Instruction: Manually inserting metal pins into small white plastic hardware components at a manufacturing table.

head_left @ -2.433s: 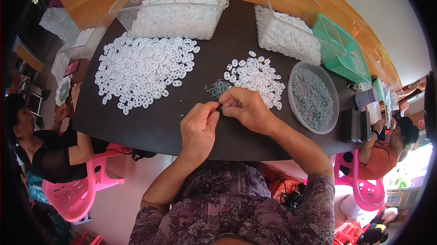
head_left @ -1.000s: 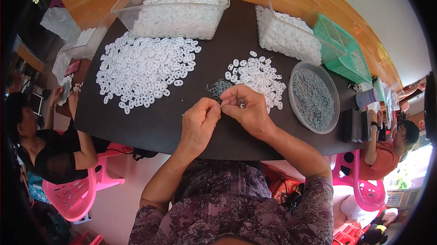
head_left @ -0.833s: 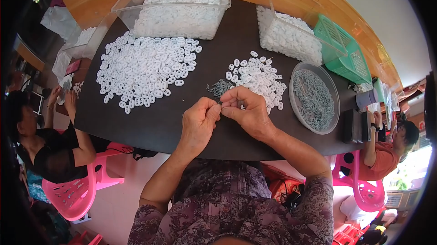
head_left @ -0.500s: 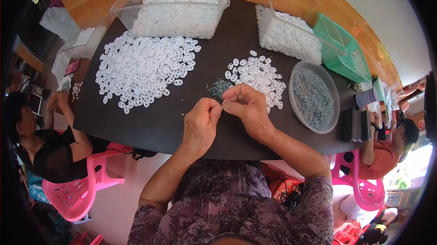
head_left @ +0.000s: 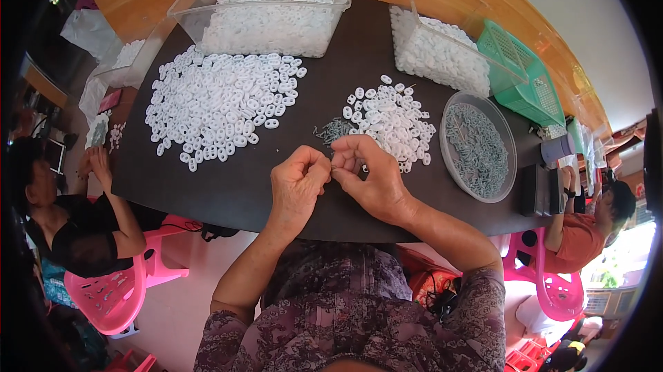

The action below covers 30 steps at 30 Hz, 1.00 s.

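Note:
My left hand [head_left: 299, 182] and my right hand [head_left: 371, 180] meet over the near middle of the dark table [head_left: 228, 189], thumbs and forefingers pinched. Whatever sits between the fingertips is too small to make out. Just beyond them lies a little heap of grey screws [head_left: 333, 130], partly covered by my right hand. Beside that heap, to the right, spreads a pile of white oval plastic pieces with two holes [head_left: 394, 118]. Left of my hands is a much larger pile of the same white pieces [head_left: 221, 106].
Right of my hands stands a round clear tub [head_left: 512, 165] of grey screws, near a black box [head_left: 535, 191]. Clear bins [head_left: 186, 11] of white pieces line the back, with a green basket [head_left: 514, 99] at right. People sit at both sides on pink chairs [head_left: 103, 296].
Both hands have come slightly nearer to me, off the screw heap, still pinched together. My right fingers have curled more open behind the pinch. The person at left has shifted their hands.

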### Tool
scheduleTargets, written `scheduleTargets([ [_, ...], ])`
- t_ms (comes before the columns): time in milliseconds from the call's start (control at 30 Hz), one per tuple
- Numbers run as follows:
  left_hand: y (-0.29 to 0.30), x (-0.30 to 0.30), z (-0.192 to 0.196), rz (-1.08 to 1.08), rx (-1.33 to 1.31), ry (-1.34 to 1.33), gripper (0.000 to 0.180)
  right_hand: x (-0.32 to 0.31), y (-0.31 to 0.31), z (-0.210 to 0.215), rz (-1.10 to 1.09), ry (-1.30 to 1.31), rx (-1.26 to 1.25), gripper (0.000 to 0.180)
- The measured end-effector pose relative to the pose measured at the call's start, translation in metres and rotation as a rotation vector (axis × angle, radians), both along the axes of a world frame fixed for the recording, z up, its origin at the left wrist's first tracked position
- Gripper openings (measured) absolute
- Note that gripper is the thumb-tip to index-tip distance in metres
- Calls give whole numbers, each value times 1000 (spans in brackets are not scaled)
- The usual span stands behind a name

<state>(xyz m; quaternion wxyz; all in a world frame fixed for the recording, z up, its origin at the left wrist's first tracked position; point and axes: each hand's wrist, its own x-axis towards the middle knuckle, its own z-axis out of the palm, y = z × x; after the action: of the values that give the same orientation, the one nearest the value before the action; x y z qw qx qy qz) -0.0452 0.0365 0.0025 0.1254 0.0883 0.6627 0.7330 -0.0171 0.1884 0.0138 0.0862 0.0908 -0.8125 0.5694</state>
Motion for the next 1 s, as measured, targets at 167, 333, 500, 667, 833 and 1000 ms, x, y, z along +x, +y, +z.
scheduleTargets([
  [167, -1, 0, 1, 4, 19, -33, 14, -2, 0, -1, -8, 4, 42, 32],
  [333, -1, 1, 3, 42, 76, -66, 14, -5, -1, 3, -46, -46, 5, 31],
  [500, -1, 4, -12, 115, -89, 304, 7, -3, 0, 9, -39, -177, -20, 31],
  [667, -7, -3, -3, 108, -362, 910, 13, -8, 6, 12, 14, -300, -168, 33],
  [833, -9, -4, -5, 72, -446, 1023, 16, -7, 6, 11, 40, -391, -292, 33],
  [1000, -7, 0, -9, 70, -360, 692, 8, -5, 1, 12, 28, -274, -121, 31],
])
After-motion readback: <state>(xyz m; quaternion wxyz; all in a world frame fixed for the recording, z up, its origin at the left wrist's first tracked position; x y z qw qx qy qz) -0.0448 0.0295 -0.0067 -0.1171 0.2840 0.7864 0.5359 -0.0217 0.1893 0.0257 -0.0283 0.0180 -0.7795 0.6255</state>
